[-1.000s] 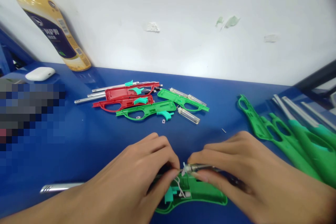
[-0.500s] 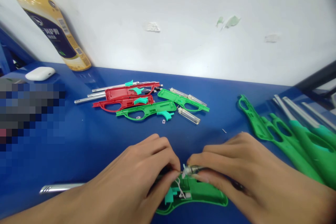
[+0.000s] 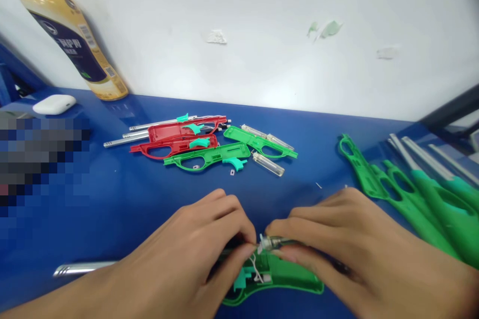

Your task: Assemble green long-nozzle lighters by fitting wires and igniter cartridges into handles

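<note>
Low in the middle, my left hand (image 3: 209, 239) is closed, thumb and forefinger pinched at the end of a thin white tube (image 3: 254, 261). My right hand (image 3: 329, 239) grips a clear lighter fuel tank (image 3: 275, 242), its valve end pointing at the left fingertips. Right under both hands lies an open green lighter shell half (image 3: 299, 279). A teal trigger (image 3: 241, 279) sits in it, partly hidden by the left thumb. From under my left forearm sticks a metal lighter barrel (image 3: 82, 269). What touches inside the pinch is too small to tell.
Beyond my hands lie red shell halves (image 3: 175, 132), a green shell half (image 3: 213, 154) and loose clear fuel tanks (image 3: 268, 163). Green lighters with metal barrels (image 3: 434, 204) are at the right. A yellow bottle (image 3: 75, 40) and a white case (image 3: 54, 104) stand back left.
Both hands keep the same grips, with hardly any movement at the fingertips. The whole view has shifted slightly.
</note>
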Demonstrator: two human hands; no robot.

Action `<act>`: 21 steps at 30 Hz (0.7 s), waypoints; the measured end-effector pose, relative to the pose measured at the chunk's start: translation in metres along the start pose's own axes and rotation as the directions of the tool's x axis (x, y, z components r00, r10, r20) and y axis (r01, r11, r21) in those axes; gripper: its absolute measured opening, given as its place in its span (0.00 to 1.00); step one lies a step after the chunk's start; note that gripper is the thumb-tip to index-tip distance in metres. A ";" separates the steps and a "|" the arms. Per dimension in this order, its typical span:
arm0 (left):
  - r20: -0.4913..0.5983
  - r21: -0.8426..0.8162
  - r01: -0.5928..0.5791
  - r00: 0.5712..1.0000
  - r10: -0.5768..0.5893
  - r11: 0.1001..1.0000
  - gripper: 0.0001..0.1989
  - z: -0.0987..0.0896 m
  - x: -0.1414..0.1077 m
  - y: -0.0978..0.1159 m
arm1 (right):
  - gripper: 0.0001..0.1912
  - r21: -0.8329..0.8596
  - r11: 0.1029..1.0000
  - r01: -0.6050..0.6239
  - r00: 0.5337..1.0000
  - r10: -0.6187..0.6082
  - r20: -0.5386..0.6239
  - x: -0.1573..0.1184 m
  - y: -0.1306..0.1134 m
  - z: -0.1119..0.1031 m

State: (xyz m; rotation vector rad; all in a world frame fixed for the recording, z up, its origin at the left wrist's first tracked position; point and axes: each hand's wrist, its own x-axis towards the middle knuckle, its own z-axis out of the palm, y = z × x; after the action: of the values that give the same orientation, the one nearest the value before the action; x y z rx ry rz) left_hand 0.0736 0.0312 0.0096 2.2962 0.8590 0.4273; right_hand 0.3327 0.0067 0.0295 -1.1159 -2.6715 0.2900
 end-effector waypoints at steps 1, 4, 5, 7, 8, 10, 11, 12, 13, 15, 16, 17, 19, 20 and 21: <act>-0.010 -0.004 0.006 1.000 -0.006 1.000 0.10 0.000 0.000 0.000 | 0.22 0.001 1.000 -0.003 1.000 0.003 -0.001 0.000 0.000 -0.001; -0.050 -0.016 0.016 0.999 -0.017 1.000 0.07 0.001 0.000 0.000 | 0.21 -0.002 1.000 -0.005 1.000 0.005 0.004 0.000 0.001 -0.003; -0.056 -0.019 0.010 0.998 -0.011 1.000 0.07 0.002 0.000 -0.001 | 0.21 -0.005 1.000 -0.002 1.000 0.002 0.010 0.000 0.001 -0.004; -0.082 -0.031 -0.017 0.997 0.014 0.999 0.08 0.004 -0.002 -0.003 | 0.20 -0.015 1.000 0.003 1.000 -0.002 0.022 -0.001 0.001 -0.004; -0.098 -0.039 -0.030 0.995 0.026 0.999 0.08 0.005 -0.003 -0.004 | 0.20 -0.020 1.000 0.005 1.000 -0.005 0.022 -0.002 0.001 -0.003; -0.128 -0.057 -0.046 0.991 0.039 0.997 0.08 0.006 -0.004 -0.005 | 0.19 -0.029 1.000 0.007 1.000 -0.007 0.012 -0.002 0.001 -0.002; -0.137 -0.059 -0.053 0.990 0.044 0.997 0.09 0.006 -0.004 -0.006 | 0.19 -0.029 1.000 0.008 1.000 -0.008 0.008 -0.003 0.001 -0.002; -0.133 -0.052 -0.057 0.990 0.049 0.997 0.09 0.005 -0.003 -0.005 | 0.19 -0.029 1.000 0.010 1.000 -0.010 0.002 -0.003 0.000 -0.001; -0.125 -0.039 -0.061 0.991 0.056 0.997 0.09 0.005 -0.003 -0.005 | 0.19 -0.027 1.000 0.011 1.000 -0.011 -0.003 -0.003 0.000 -0.001; -0.122 -0.015 -0.071 0.990 0.068 0.997 0.09 0.002 -0.001 -0.003 | 0.20 -0.021 1.000 0.011 1.000 -0.011 -0.010 -0.003 -0.001 -0.001; -0.129 -0.011 -0.074 0.989 0.072 0.997 0.09 0.002 -0.001 -0.003 | 0.21 -0.018 1.000 0.010 1.000 -0.010 -0.012 -0.003 -0.001 -0.001; -0.133 -0.011 -0.075 0.988 0.073 0.997 0.08 0.001 -0.001 -0.002 | 0.21 -0.014 1.000 0.008 1.000 -0.008 -0.012 -0.003 -0.001 0.000; -0.140 -0.019 -0.077 0.987 0.074 0.997 0.09 0.001 0.000 -0.002 | 0.20 -0.004 1.000 0.003 1.000 -0.003 -0.008 -0.004 -0.001 0.001; -0.138 -0.016 -0.076 0.988 0.073 0.997 0.09 0.001 0.000 -0.001 | 0.19 0.002 1.000 0.003 1.000 -0.003 -0.006 -0.004 -0.001 0.001; -0.134 -0.008 -0.075 0.988 0.074 0.997 0.09 0.001 -0.001 -0.001 | 0.18 0.009 1.000 0.001 1.000 -0.001 -0.002 -0.004 -0.001 0.002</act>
State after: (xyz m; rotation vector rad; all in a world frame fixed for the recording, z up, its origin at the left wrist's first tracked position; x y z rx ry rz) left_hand 0.0732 0.0310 0.0079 2.3139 0.8339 0.6243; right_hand 0.3341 0.0030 0.0271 -1.1120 -2.6659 0.3000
